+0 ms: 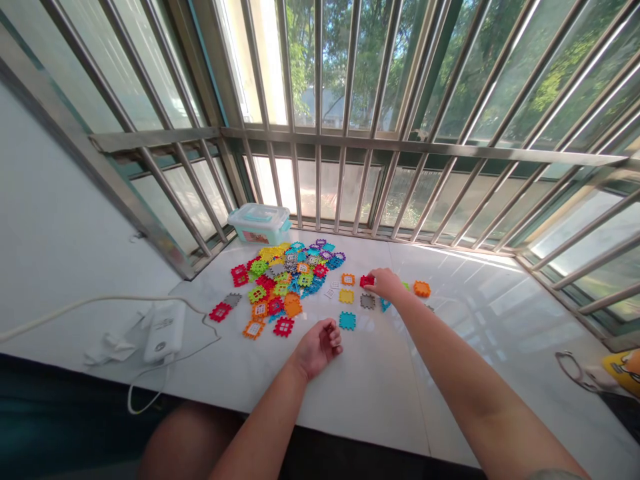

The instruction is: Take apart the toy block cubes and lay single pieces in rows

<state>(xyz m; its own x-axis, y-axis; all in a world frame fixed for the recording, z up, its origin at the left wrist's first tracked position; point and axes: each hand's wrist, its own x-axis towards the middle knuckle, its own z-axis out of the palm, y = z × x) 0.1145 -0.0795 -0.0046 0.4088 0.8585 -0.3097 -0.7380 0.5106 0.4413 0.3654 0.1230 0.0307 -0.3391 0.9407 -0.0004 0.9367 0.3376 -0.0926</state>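
Note:
My right hand (pixel 387 285) reaches over the white ledge, its fingertips closed on a red square interlocking tile (pixel 367 281). Around it lie single tiles: an orange-framed one (pixel 348 280), a yellow one (pixel 347 296), a grey one (pixel 367 302) and a turquoise one (pixel 347 321). A blue piece (pixel 385 304) is partly hidden by my right hand. My left hand (pixel 319 348) rests on the ledge with its fingers curled in and nothing visible in them. It is nearest the turquoise tile and a red window tile (pixel 284 327).
A heap of colourful interlocking tiles (pixel 280 273) spreads at centre left. Behind it stands a lidded plastic box (pixel 259 223) by the metal bars (pixel 320 141). A white power strip (pixel 165 331) with cables lies left. Orange tiles (pixel 422 289) and glasses (pixel 576 371) are at right.

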